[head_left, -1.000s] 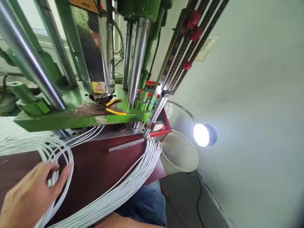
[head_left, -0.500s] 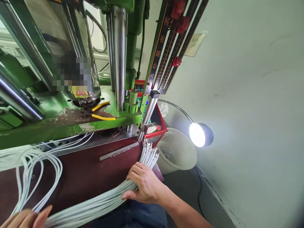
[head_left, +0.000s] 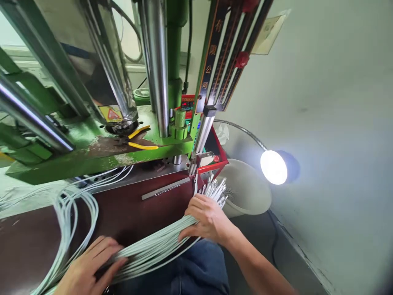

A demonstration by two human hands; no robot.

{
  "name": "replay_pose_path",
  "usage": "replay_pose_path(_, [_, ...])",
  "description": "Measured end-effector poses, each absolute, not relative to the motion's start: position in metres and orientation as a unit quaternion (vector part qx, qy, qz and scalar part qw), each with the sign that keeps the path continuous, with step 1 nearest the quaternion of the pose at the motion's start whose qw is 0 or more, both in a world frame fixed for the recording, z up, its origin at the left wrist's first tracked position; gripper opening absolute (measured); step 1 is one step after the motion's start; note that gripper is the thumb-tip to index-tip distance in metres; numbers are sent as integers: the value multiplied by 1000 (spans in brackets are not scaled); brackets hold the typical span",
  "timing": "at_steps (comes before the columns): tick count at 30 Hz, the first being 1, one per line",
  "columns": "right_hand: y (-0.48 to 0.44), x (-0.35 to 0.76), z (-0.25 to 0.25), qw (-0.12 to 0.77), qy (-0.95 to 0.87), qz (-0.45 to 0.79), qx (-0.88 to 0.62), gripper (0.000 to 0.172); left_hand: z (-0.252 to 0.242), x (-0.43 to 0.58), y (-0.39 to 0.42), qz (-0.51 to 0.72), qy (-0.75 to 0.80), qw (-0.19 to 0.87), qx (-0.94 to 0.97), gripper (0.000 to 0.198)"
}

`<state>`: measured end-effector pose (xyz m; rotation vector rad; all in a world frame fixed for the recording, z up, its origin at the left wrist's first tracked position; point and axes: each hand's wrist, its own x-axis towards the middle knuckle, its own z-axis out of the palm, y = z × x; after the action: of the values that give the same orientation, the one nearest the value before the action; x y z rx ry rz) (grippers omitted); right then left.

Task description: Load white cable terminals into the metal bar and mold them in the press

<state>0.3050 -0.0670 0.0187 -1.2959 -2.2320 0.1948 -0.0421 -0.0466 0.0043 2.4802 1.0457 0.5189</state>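
A thick bundle of white cables [head_left: 153, 248] lies across the dark red work surface [head_left: 129, 209]. My right hand [head_left: 207, 219] is wrapped round the bundle near its free ends [head_left: 216, 189], which fan out toward a bucket. My left hand [head_left: 89, 266] grips the same bundle lower left, fingers curled over the cables. More white cables [head_left: 73, 205] loop away to the left under the machine.
A green press machine [head_left: 101, 151] with steel columns [head_left: 156, 69] stands over the surface. Yellow-handled pliers [head_left: 141, 139] lie on its plate. A cream bucket [head_left: 248, 192] and a lit gooseneck lamp [head_left: 274, 167] sit at the right by the wall.
My left hand has come in from the bottom left edge and closed on the bundle. My right hand has slid with the cable ends a little to the right.
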Motion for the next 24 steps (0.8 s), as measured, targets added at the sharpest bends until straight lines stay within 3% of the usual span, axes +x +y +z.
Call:
replay_pose_path(3, [-69,308,21,280,-814,122,-493,63,34,-24,-36,82,427,335,836,31])
replay_pose_path(6, [-76,302,25,299,-803,151,-493,59,54,-16,-21,12,456,449,769,36])
replay_pose_path(12, [-105,266,51,365,-802,201,-428,51,70,-19,-8,48,505,593,626,44])
replay_pose_path(17, [-112,226,48,341,-765,401,-371,33,70,-22,-10,60,493,665,558,48])
replay_pose_path(20, [-106,203,33,326,-602,617,-387,47,73,-23,-11,60,481,678,553,41])
replay_pose_path(22, [-100,191,25,366,-431,738,-368,57,76,-24,-12,55,469,682,559,36])
replay_pose_path(24, [-94,185,22,436,-287,774,-358,57,78,-24,-14,52,461,683,565,34])
